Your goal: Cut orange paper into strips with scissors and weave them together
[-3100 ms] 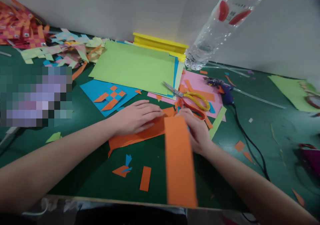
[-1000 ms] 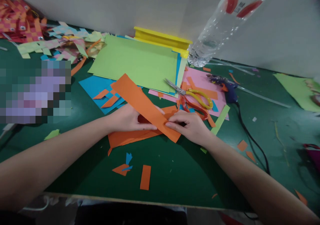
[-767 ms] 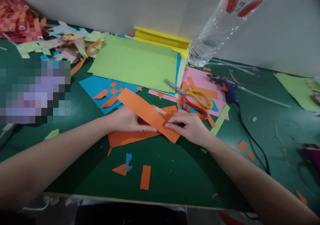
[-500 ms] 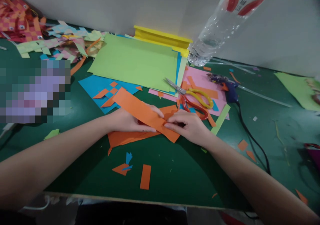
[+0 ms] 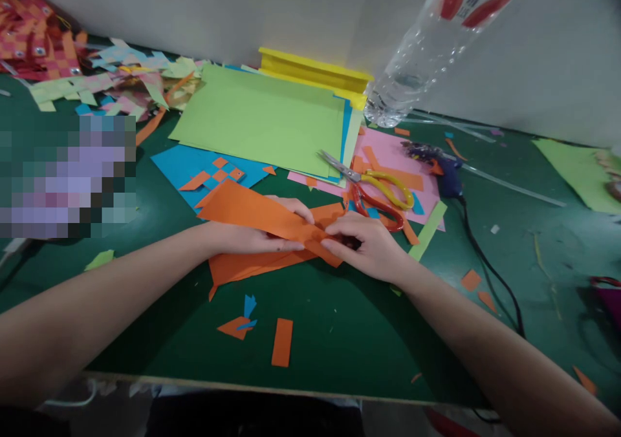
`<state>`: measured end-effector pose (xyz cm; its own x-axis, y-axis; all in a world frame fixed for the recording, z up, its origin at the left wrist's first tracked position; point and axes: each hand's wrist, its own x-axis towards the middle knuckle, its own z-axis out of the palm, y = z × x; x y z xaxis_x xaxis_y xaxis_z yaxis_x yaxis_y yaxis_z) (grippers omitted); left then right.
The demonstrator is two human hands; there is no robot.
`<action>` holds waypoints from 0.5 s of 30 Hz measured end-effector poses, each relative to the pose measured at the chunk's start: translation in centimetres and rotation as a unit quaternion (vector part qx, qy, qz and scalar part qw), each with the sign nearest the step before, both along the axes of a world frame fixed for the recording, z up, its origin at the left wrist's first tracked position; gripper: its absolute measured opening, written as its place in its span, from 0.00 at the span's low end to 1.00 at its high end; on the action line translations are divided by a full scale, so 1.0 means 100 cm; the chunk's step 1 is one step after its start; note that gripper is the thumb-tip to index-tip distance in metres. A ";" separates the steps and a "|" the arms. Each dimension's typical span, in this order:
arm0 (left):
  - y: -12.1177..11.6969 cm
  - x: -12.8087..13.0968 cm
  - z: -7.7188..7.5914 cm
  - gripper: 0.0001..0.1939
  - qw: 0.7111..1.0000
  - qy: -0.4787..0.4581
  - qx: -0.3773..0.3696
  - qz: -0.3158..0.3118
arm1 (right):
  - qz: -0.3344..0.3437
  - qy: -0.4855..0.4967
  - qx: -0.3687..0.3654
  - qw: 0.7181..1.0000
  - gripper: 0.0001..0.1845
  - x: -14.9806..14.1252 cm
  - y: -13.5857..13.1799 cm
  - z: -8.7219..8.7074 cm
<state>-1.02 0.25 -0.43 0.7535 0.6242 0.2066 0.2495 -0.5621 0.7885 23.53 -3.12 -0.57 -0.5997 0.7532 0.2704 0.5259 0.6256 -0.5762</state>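
Observation:
A wide strip of orange paper (image 5: 252,212) is held by both hands over the middle of the green table. My left hand (image 5: 276,233) has its thumb below and fingers behind the strip's middle. Thumb and fingertips of my right hand (image 5: 359,236) pinch it near its right end, where it bends. Beneath the hands lies a larger orange sheet (image 5: 252,267). Just beyond, a woven orange-and-blue paper fish (image 5: 218,173) rests on a blue sheet (image 5: 169,165). Scissors (image 5: 369,181) with yellow and red handles lie half open past my right hand.
Green sheets (image 5: 262,117) lie stacked by a yellow holder (image 5: 315,72) and a tilted plastic bottle (image 5: 407,68). A glue gun (image 5: 449,175) trails its cord at the right. Paper scraps (image 5: 282,343) dot the front; woven orange fish (image 5: 39,36) pile at far left.
The strip's left end has swung down and toward me, uncovering more of the woven fish. Near my right fingers the strip now bends and twists. Both hands have barely moved.

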 end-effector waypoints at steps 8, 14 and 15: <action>0.001 -0.001 -0.006 0.13 0.999 -0.027 -0.028 -0.022 | -0.009 0.004 -0.036 0.999 0.15 0.003 -0.001 -0.002; 0.001 -0.003 -0.008 0.12 0.998 -0.032 -0.050 -0.018 | -0.011 0.009 -0.044 0.999 0.21 0.005 -0.002 -0.004; 0.001 -0.003 -0.009 0.12 0.998 -0.034 -0.050 -0.017 | -0.011 0.009 -0.044 0.999 0.22 0.005 -0.002 -0.004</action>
